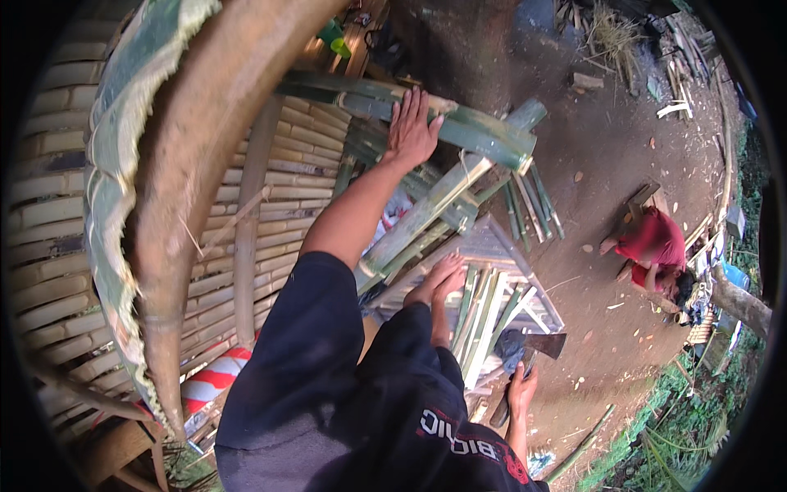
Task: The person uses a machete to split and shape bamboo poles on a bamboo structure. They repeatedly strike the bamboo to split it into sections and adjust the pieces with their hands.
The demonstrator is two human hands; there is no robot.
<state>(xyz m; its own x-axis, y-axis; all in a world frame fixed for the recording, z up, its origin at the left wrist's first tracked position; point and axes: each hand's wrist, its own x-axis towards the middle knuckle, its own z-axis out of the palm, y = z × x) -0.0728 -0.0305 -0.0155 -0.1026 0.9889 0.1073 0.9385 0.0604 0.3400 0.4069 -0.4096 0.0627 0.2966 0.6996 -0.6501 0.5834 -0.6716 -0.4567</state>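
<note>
The right hand (522, 392) hangs low by the hip, fingers closed round the handle of a hatchet (541, 346), blade out over the split strips (484, 312). The grip is partly hidden, so how firm it is I can't tell. A bare foot (443, 275) braces on the near edge of the frame (512, 246). Further out, the left hand (410, 127) lies flat, fingers spread, on the green pole (484, 135) at the frame's far end. I'd say the step goes best with that palm pressing down and well apart from the blade. A person in red (656, 246) crouches beyond.
</note>
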